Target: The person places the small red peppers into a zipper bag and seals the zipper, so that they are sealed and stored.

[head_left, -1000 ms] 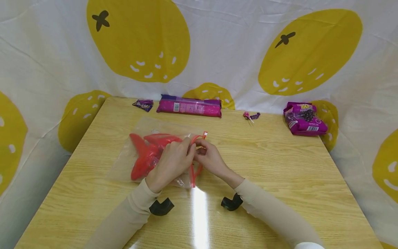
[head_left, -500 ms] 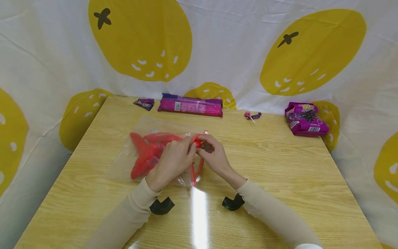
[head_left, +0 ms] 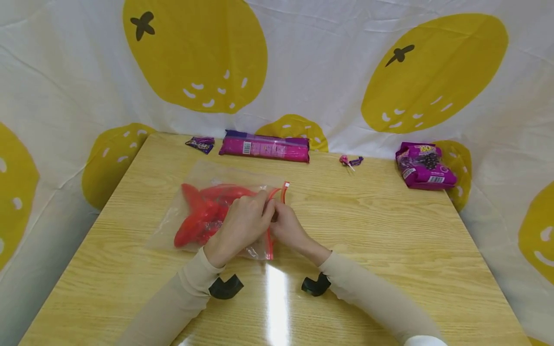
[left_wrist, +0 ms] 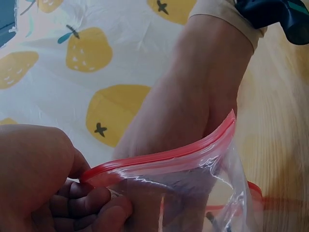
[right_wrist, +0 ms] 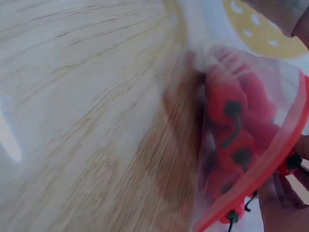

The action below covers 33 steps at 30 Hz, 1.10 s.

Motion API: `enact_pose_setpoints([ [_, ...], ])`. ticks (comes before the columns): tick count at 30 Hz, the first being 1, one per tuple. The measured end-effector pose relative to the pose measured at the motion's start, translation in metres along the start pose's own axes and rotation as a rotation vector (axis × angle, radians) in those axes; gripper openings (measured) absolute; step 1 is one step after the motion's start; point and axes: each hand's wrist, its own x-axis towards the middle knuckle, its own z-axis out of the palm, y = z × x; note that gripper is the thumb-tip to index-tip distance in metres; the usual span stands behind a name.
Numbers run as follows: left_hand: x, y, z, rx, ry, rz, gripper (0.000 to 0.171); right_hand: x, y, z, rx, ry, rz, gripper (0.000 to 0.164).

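Observation:
A clear zip bag [head_left: 166, 233] with a red closure lies on the table, holding several red chili peppers [head_left: 190, 226] with green stems. My left hand [head_left: 244, 214] lies over the bag; in the left wrist view its thumb and fingers pinch the red zip edge [left_wrist: 164, 157] at the bag's open mouth. My right hand [head_left: 287, 228] reaches into that mouth from the right, its fingertips hidden behind the left hand in the head view. In the right wrist view its fingers close around one red chili pepper [right_wrist: 288, 166] just inside the mouth.
Along the back edge lie a small purple wrapper [head_left: 200, 144], a long pink-purple packet [head_left: 266, 146], a lollipop [head_left: 345, 162] beside a small purple sweet [head_left: 357, 161], and a purple bag [head_left: 426, 166] at the right. A fruit-print curtain [head_left: 311, 57] hangs behind the wooden table [head_left: 368, 216].
My right hand shows a red pepper at the bag's mouth half a second ago, then moves left into the bag. The peppers inside shift slightly left. My left hand stays put.

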Motion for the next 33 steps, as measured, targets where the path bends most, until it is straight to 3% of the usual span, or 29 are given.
enact_pose_setpoints([
  [6, 0.000, 0.001, 0.000, -0.012, -0.006, -0.011, 0.018, 0.007, 0.011, 0.009, -0.118, -0.009, -0.108, 0.026],
  [13, 0.000, 0.001, 0.000, -0.019, -0.016, -0.016, 0.015, 0.009, 0.014, 0.008, -0.158, -0.062, -0.165, 0.022],
  [21, 0.000, 0.000, 0.001, -0.010, 0.010, 0.007, 0.018, 0.006, 0.014, 0.003, -0.139, -0.066, -0.056, 0.023],
  [27, -0.001, -0.001, 0.001, -0.002, 0.017, 0.039, 0.019, -0.003, 0.014, -0.019, -0.117, -0.078, -0.006, 0.017],
  [30, -0.001, -0.001, 0.001, -0.001, 0.000, 0.040, 0.018, -0.011, 0.018, -0.039, -0.147, -0.064, -0.073, 0.023],
  [33, -0.002, 0.001, 0.000, 0.006, -0.041, 0.035, 0.020, -0.016, 0.026, -0.060, -0.288, -0.012, -0.202, 0.023],
])
